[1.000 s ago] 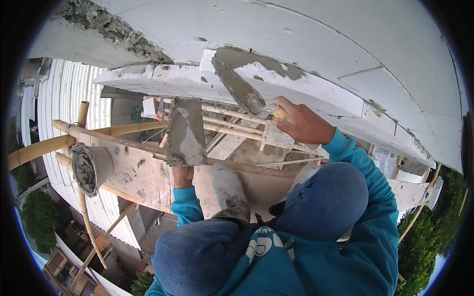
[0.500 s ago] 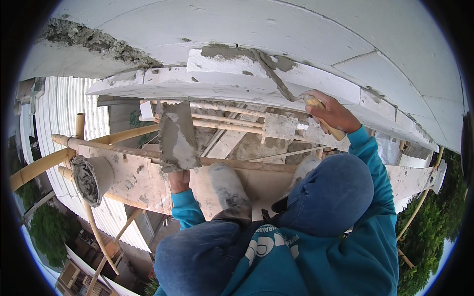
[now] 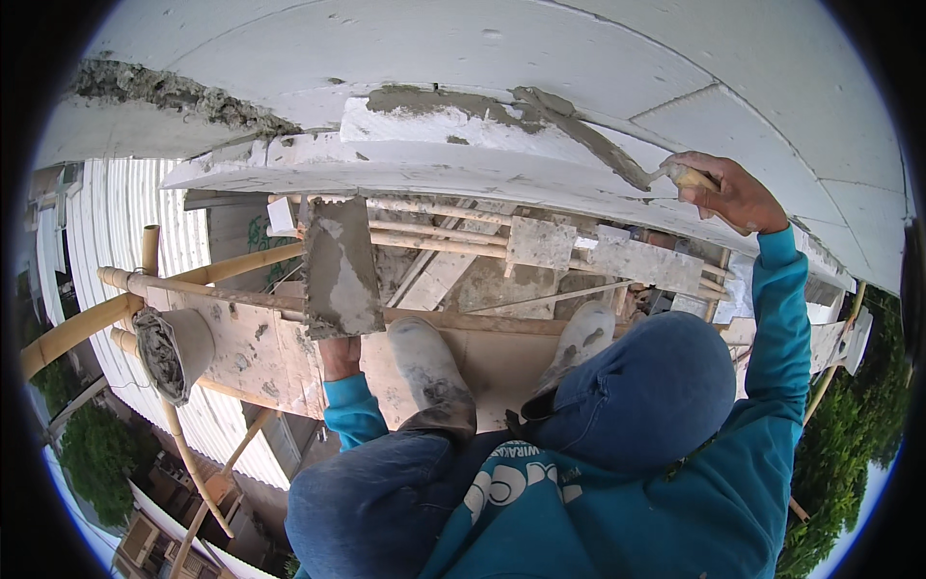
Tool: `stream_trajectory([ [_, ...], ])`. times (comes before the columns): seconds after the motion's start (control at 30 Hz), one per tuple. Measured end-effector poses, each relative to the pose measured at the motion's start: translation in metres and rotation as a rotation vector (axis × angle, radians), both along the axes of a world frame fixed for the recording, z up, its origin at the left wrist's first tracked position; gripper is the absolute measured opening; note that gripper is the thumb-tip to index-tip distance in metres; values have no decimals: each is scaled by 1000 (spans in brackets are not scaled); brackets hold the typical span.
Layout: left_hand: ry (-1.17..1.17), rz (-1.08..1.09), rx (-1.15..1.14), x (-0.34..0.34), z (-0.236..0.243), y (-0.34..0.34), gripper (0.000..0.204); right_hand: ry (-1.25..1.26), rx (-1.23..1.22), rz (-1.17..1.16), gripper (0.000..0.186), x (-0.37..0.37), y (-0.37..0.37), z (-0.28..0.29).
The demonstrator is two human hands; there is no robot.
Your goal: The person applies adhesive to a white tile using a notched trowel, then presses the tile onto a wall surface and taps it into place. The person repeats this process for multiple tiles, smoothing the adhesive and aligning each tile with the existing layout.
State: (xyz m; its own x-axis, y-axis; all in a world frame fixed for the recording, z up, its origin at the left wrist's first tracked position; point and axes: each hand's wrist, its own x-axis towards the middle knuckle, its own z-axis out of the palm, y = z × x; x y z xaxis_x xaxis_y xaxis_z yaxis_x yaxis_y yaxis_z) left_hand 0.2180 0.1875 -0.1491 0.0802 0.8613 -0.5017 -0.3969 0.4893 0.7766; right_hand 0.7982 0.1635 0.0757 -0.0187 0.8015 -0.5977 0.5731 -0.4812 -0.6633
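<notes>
My right hand (image 3: 737, 197) is wrapped round the wooden handle of a trowel (image 3: 610, 152). Its long, mortar-smeared blade lies along the top of a white block ledge (image 3: 420, 125) at the foot of the pale wall. Grey wet mortar (image 3: 415, 98) is spread on that ledge, left of the blade tip. On the left, my left hand (image 3: 340, 357) holds up a flat rectangular mortar board (image 3: 343, 268) from beneath. A thin grey layer coats the board, with a paler patch in the middle. The board hides the fingers of this hand.
My boots (image 3: 429, 372) stand on a wooden scaffold plank (image 3: 256, 352) with bamboo poles (image 3: 72, 333) around it. A bucket of mortar (image 3: 178, 349) sits at its left end. A rough grey seam (image 3: 178, 92) crosses the wall. Corrugated roofing and ground lie far below.
My right hand has moved right and slightly up, drawing the trowel along the ledge. Its blade now lies farther right. The mortar board stays nearly in place in my left hand.
</notes>
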Motion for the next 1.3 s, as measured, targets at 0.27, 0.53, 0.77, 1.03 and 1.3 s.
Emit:
stream_trajectory([
  [0.27,114,-91,56,-2,-7,-6,47,-217,-48,28,50,-6,34,-26],
  [0.53,371,-257,305,-3,-11,-6,48,-212,28,25,34,-1,38,-17],
  [0.77,-31,1,-38,14,3,-2,47,-497,287,294,29,1,35,-25],
  [1.03,174,-167,79,5,-9,-2,49,-1060,472,457,49,-73,-21,-69],
  [1.3,-5,-76,-9,3,-19,0,47,-1081,240,468,45,-43,-63,-67],
])
